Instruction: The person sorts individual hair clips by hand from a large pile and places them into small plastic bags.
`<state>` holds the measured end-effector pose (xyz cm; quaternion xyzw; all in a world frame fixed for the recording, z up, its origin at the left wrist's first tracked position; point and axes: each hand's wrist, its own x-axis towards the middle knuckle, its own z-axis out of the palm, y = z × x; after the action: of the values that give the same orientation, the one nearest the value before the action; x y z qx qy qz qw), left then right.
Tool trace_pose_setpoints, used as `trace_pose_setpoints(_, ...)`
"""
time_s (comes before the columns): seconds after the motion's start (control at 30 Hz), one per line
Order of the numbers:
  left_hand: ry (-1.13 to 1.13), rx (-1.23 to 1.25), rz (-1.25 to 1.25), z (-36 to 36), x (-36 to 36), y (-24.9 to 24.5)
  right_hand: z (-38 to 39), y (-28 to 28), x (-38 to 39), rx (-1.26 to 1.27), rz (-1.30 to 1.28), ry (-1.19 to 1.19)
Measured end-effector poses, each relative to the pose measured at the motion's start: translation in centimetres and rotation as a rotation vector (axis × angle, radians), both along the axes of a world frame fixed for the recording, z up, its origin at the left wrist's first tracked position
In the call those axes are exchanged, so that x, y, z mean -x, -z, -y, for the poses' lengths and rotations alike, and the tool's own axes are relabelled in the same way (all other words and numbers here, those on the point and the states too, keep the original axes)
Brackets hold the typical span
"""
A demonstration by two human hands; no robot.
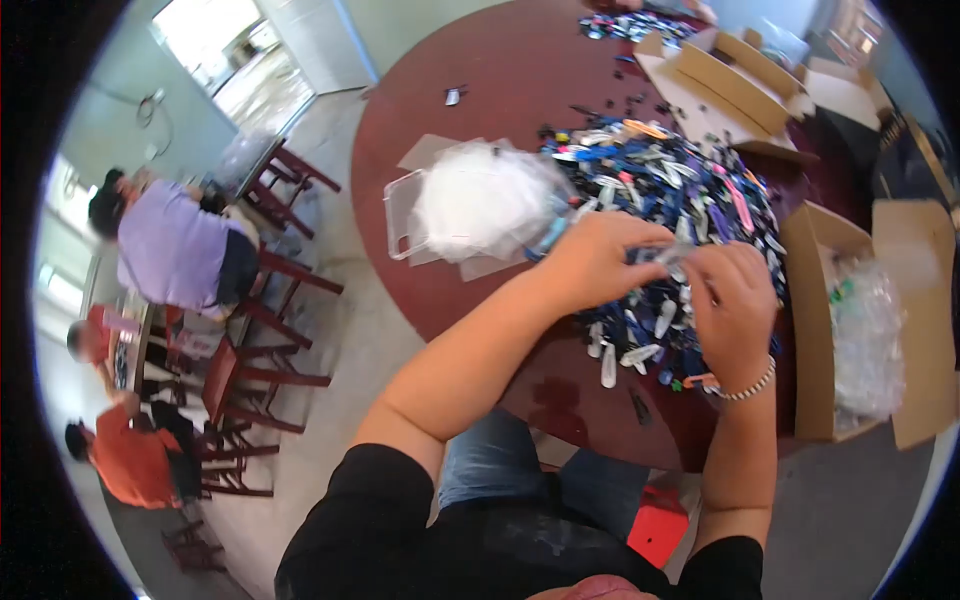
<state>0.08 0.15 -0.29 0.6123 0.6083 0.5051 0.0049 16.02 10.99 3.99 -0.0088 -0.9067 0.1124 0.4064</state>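
Over the pile, my left hand (602,262) is closed, with thumb and fingers pinching a small greyish, see-through piece (672,254). My right hand (735,305), a beaded bracelet at its wrist, is closed on the same piece from the other side. Its exact kind is too blurred to make out. Below and around both hands spreads a heap of small elongated clip-like pieces (665,318) in black, blue, white, pink and other colours. Left of the heap lies a stack of clear plastic sheets or bags (485,200), partly on a clear tray (398,215).
The round dark-red table (420,110) carries an opened cardboard box (735,75) at the back. A cardboard box (815,330) with clear plastic packs stands at my right. Another person's hands (690,8) show at the far edge. Several people and wooden stools (250,380) are at left.
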Motion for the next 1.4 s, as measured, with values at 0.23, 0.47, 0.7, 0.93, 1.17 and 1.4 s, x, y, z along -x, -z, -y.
trace_pose_setpoints(0.23,-0.030,0.149,-0.134,0.0,1.0,0.8,1.5,0.3,0.3,0.025,0.114,-0.016)
trace_pose_setpoints(0.47,-0.113,0.144,-0.207,0.2,1.1,0.9,1.0,0.6,0.5,-0.024,0.324,-0.143)
trace_pose_setpoints(0.7,-0.097,0.315,-0.331,0.7,1.8,0.0,1.8,0.5,0.3,0.070,0.548,-0.140)
trace_pose_setpoints(0.93,0.060,0.160,-0.317,1.1,1.7,0.1,2.1,1.2,0.3,-0.104,0.577,-0.128)
trace_pose_setpoints(1.17,0.145,0.188,-0.221,1.1,1.7,0.3,1.9,1.1,0.5,-0.149,0.498,-0.178)
trace_pose_setpoints(1.4,-0.038,0.233,-0.174,1.0,1.8,-0.2,0.3,1.8,0.3,-0.035,0.440,-0.131)
